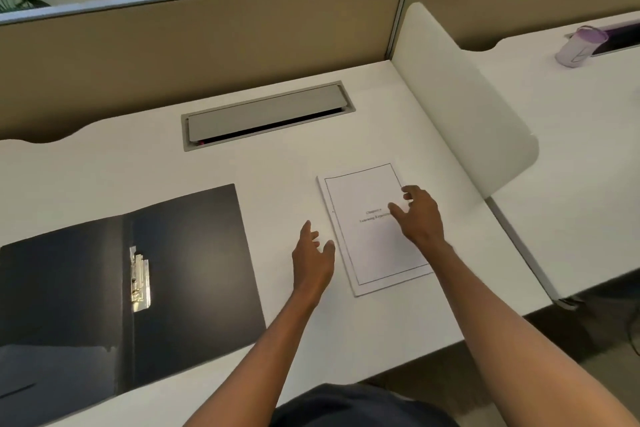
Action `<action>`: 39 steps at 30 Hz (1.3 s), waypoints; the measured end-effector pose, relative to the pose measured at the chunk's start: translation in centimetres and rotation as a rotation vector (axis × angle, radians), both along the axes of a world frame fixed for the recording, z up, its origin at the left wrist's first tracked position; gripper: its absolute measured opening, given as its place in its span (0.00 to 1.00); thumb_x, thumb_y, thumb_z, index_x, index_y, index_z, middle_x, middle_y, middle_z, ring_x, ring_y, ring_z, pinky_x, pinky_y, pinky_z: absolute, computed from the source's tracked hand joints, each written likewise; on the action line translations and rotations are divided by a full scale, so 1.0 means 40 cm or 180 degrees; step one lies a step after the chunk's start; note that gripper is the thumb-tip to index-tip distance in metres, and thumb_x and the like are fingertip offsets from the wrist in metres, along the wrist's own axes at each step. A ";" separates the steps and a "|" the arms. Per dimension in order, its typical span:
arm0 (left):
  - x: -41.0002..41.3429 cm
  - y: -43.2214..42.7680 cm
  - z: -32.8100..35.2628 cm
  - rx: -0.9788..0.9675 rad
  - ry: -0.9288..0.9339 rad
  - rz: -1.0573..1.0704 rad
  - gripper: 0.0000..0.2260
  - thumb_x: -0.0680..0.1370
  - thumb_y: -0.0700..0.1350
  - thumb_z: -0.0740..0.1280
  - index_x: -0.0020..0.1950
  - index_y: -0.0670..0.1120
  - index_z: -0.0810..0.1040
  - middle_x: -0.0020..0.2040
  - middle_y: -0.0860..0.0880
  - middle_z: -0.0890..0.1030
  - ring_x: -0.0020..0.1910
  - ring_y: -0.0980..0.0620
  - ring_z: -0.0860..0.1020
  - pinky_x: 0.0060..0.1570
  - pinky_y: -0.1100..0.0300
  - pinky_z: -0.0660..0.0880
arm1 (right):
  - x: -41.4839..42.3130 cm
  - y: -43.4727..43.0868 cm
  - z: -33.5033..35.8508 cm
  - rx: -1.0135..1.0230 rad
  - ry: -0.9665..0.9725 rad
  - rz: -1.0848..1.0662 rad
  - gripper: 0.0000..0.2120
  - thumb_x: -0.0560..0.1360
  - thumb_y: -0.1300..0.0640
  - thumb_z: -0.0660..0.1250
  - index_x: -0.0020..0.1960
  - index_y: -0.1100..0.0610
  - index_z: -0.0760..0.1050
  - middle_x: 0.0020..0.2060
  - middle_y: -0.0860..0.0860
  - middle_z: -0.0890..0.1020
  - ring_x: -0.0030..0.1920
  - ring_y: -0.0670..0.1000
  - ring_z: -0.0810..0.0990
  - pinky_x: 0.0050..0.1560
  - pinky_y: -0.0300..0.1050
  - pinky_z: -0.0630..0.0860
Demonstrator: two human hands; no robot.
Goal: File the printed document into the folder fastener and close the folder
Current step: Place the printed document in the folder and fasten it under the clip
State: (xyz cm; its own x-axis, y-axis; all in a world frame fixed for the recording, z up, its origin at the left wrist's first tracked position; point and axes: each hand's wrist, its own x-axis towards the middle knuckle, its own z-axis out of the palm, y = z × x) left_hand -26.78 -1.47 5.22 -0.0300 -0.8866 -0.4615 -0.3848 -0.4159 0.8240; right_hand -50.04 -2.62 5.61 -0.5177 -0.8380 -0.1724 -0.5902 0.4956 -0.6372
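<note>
A dark folder (194,263) lies spread open on the white desk (277,166) at the left, with a metal spring fastener (140,279) beside its spine. The printed document (367,239), a thin white stack with a black border and small text, lies flat to the right of the folder. My left hand (313,262) hovers just left of the document's edge, fingers apart, holding nothing. My right hand (420,215) is over the document's right half with fingers spread; whether it touches the paper is unclear.
A grey cable hatch (266,114) is set into the desk behind the document. A white divider panel (460,97) rises at the right, tan partition walls stand behind, and a purple-lidded cup (578,47) sits on the neighbouring desk. The desk's front edge runs near my body.
</note>
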 end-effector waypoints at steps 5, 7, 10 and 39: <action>-0.106 -0.004 -0.014 0.0188 -0.0112 0.0161 0.32 0.84 0.42 0.63 0.85 0.48 0.54 0.78 0.49 0.70 0.77 0.48 0.69 0.75 0.50 0.68 | -0.101 0.010 -0.035 0.0560 0.0210 -0.0088 0.32 0.77 0.45 0.70 0.74 0.61 0.67 0.67 0.59 0.75 0.69 0.60 0.73 0.65 0.58 0.74; -0.134 -0.005 -0.017 0.0251 -0.0144 0.0250 0.32 0.83 0.41 0.61 0.86 0.48 0.52 0.79 0.50 0.70 0.78 0.48 0.68 0.75 0.50 0.69 | -0.109 0.011 -0.047 0.0692 0.0230 -0.0011 0.32 0.78 0.46 0.70 0.74 0.62 0.66 0.68 0.59 0.74 0.70 0.61 0.71 0.64 0.56 0.74; -0.174 -0.005 -0.018 0.0277 -0.0148 0.0339 0.33 0.82 0.39 0.61 0.86 0.47 0.51 0.80 0.49 0.69 0.79 0.48 0.66 0.75 0.48 0.69 | -0.104 0.010 -0.060 0.0740 0.0360 0.0121 0.29 0.78 0.47 0.70 0.70 0.63 0.68 0.66 0.59 0.72 0.69 0.60 0.70 0.60 0.55 0.74; -0.143 -0.100 -0.088 0.0810 0.0970 0.1228 0.07 0.78 0.31 0.70 0.54 0.38 0.85 0.48 0.40 0.89 0.40 0.44 0.89 0.38 0.51 0.85 | -0.148 0.014 -0.076 0.0588 0.0050 0.0266 0.26 0.77 0.54 0.72 0.70 0.63 0.70 0.66 0.60 0.72 0.68 0.60 0.71 0.64 0.55 0.74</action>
